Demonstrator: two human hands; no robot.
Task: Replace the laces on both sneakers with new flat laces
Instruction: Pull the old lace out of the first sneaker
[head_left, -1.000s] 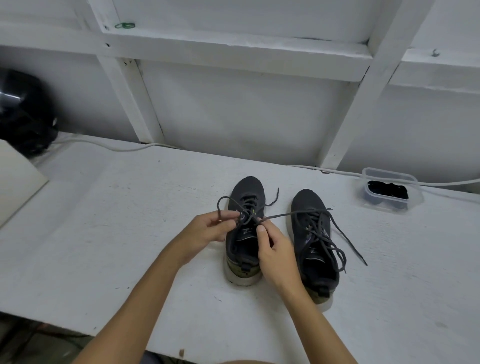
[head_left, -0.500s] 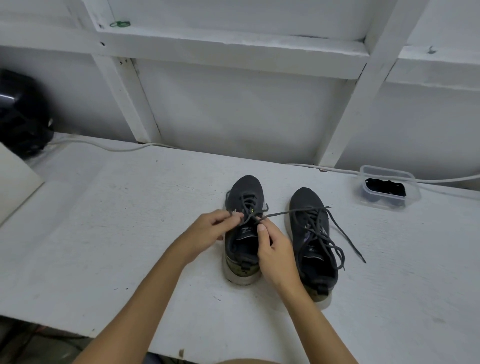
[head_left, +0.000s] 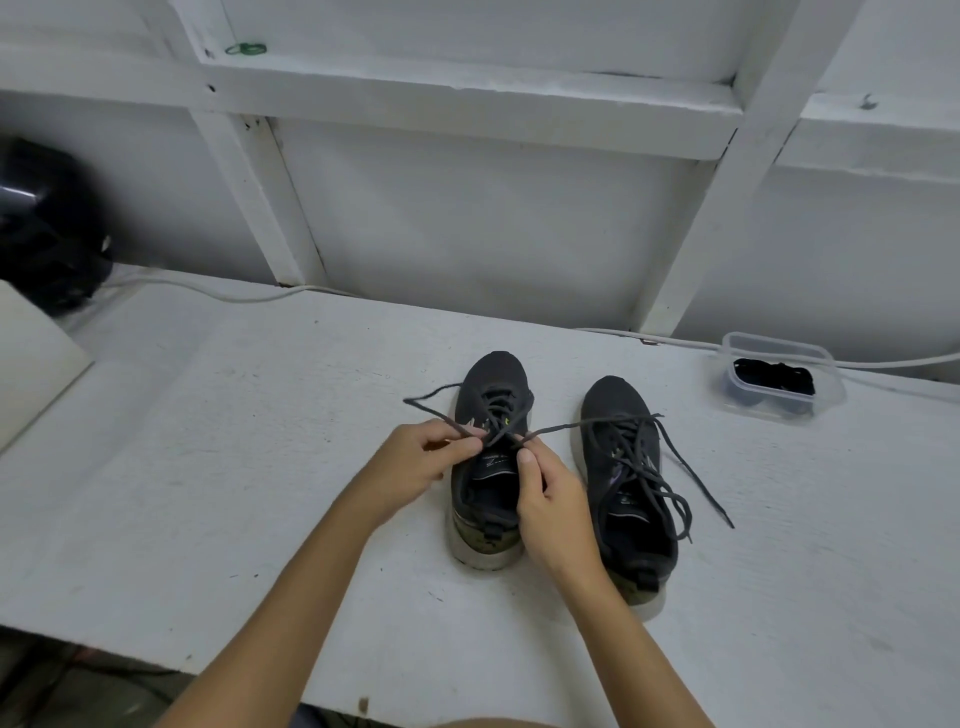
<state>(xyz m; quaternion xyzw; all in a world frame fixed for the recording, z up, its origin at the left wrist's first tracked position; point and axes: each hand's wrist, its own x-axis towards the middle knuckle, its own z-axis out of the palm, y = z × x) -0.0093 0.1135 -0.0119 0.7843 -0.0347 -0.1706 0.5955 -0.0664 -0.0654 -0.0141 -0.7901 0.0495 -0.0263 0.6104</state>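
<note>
Far left, against the white wall: a dark rounded object (head_left: 47, 228), blurred beyond telling, beside a pale board (head_left: 36, 358) leaning at the edge of the white table (head_left: 208, 467). Along the table's back edge, a white cable (head_left: 218, 293); higher up, on a wall beam, a small green ring (head_left: 245, 49). Toward the middle, the left hand (head_left: 415, 462), fingers curled, thumb and forefinger pinching the dark lace (head_left: 441, 397) of the left sneaker (head_left: 488, 457) just above the tongue, one loose strand looping out to the left over the table. Left sneaker standing upright, toe toward the wall, heel toward the camera. Just right of it, the right hand (head_left: 550, 499), fingers curled, thumb and forefinger pinching the same lace's other strand, pulled off to the right across the top of the right sneaker (head_left: 623, 488). Both pinches close together over the eyelets of the left sneaker. Right sneaker just beside the first, parallel, its own dark lace (head_left: 691, 478) loose and tangled over the tongue, one end trailing onto the table at right. Farther right, near the back edge and well apart from the sneakers, a clear plastic tub (head_left: 779, 410) holding something black (head_left: 774, 375), likely laces, though too small to tell.
</note>
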